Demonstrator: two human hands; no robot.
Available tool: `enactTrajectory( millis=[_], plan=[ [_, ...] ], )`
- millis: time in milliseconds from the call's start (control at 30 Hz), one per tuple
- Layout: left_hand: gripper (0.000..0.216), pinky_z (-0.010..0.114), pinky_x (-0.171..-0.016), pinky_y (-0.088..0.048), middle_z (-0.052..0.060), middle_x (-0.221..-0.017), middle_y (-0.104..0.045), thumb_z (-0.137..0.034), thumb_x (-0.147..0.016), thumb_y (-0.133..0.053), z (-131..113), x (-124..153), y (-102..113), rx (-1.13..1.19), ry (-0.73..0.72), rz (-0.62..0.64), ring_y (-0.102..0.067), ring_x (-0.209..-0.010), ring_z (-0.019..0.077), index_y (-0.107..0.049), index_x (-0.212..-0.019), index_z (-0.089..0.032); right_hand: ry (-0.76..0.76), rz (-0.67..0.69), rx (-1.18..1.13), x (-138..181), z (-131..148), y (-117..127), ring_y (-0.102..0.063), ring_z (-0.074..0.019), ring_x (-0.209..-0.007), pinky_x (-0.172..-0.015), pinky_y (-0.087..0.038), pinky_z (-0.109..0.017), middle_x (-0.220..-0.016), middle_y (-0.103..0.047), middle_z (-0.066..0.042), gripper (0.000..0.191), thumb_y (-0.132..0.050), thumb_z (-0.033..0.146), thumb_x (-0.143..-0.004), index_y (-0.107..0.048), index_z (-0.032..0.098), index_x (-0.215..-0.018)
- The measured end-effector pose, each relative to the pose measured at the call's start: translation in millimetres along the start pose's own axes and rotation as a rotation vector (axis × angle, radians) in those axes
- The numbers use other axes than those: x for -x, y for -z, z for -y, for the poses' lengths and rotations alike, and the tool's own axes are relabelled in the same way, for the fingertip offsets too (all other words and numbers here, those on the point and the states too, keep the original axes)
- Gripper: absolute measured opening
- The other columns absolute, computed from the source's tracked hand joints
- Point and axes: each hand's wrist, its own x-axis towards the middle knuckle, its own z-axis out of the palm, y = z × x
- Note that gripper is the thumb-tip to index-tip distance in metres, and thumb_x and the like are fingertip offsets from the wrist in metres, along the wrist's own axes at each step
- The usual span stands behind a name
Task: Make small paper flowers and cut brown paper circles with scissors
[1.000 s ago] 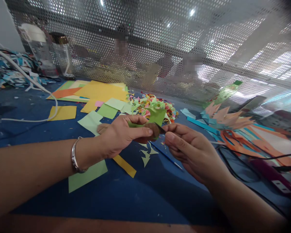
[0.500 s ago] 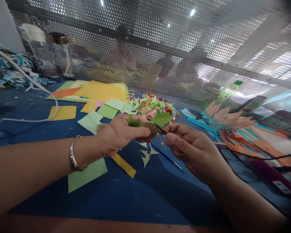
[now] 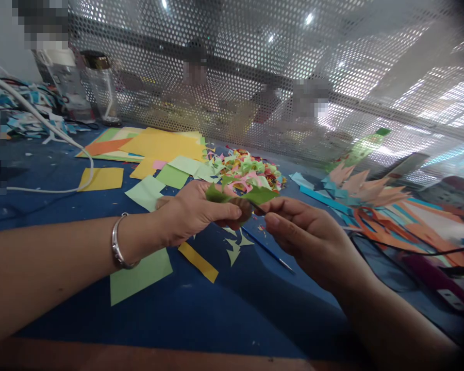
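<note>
Left hand (image 3: pixel 193 214): pinched a small brown roll (image 3: pixel 243 206), above the blue table (image 3: pixel 224 309).
Right hand (image 3: pixel 305 237): fingertips pressed on a jagged green paper leaf (image 3: pixel 261 195) touching it.
Scraps (image 3: pixel 247 172): curly, many-coloured heap behind.

A blue table (image 3: pixel 224 309) fills the foreground; a perforated metal screen (image 3: pixel 255 77) stands behind it; bright ceiling lights (image 3: pixel 308 19) glare through the holes.

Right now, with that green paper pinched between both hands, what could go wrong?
The thin green paper piece, pinched between left hand and right hand, might tear if pulled. It might also slip and land among the pale green paper scraps on the blue table.
</note>
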Motion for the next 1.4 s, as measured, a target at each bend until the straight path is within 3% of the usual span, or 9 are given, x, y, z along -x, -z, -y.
enactTrajectory(
  millis=[367,833,1167,1400],
  plan=[
    [0.005,0.028,-0.064,-0.046,0.002,-0.062,-0.064,-0.016,-0.065,-0.072,-3.0,3.1,-0.8,-0.170,0.004,0.005,-0.058,-0.062,0.0127,-0.070,-0.064,-0.011,0.047,-0.012,0.093,0.5,-0.5,0.6,-0.023,-0.0046,-0.048,-0.040,-0.013,-0.023,-0.069,-0.053,0.002,0.029,-0.072,0.043,-0.087,-0.066,0.017,-0.098],
    [0.009,0.026,-0.062,-0.044,0.001,-0.061,-0.062,-0.019,-0.067,-0.072,-6.0,2.7,2.6,-0.262,0.039,0.060,-0.056,-0.061,0.0117,-0.068,-0.062,-0.012,0.055,-0.004,0.221,1.2,-0.4,0.5,-0.027,-0.0061,-0.049,-0.043,-0.018,-0.023,-0.058,-0.043,0.007,0.033,-0.070,0.046,-0.088,-0.067,0.017,-0.102],
    [0.002,0.026,-0.064,-0.045,0.000,-0.064,-0.065,-0.015,-0.067,-0.068,-3.7,1.4,5.3,-0.343,0.071,0.059,-0.059,-0.062,0.0122,-0.066,-0.068,-0.015,0.074,-0.081,0.092,-2.1,-0.3,-4.6,-0.035,-0.0072,-0.049,-0.042,-0.024,-0.022,-0.064,-0.053,0.004,0.034,-0.074,0.044,-0.083,-0.066,0.018,-0.103],
    [0.011,0.021,-0.058,-0.042,-0.003,-0.060,-0.066,-0.011,-0.067,-0.070,-3.8,5.3,1.1,-0.351,0.088,0.138,-0.058,-0.058,0.0093,-0.063,-0.074,-0.016,0.062,-0.040,0.161,-3.2,-1.8,-11.6,-0.051,-0.0123,-0.062,-0.056,-0.041,-0.024,-0.070,-0.061,0.000,0.024,-0.083,0.037,-0.072,-0.070,0.020,-0.081]
  ],
)
